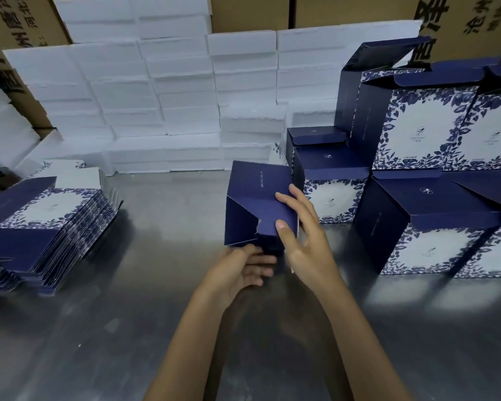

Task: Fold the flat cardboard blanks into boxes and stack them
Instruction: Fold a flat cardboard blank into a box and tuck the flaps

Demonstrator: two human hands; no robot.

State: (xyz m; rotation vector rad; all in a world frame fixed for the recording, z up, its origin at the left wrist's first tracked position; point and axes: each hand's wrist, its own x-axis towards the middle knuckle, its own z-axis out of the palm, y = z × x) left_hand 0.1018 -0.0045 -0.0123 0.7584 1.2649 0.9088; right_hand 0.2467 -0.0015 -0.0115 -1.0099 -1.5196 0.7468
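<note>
A half-formed navy box [253,198] stands on the metal table [156,285] at centre, its end flaps partly folded in. My right hand [304,235] presses a flap with thumb and straight fingers spread on the box's near face. My left hand [240,273] cups the box's lower near corner from below, fingers curled under it. A thick pile of flat blue-and-white blanks [47,224] lies at the left. Finished boxes with floral print [425,209] are stacked two high at the right, some with lids standing open.
White foam boxes [180,91] form a wall along the back of the table. Brown cartons with black lettering [12,68] stand behind them and at the left. The steel surface in front of my arms reflects the light.
</note>
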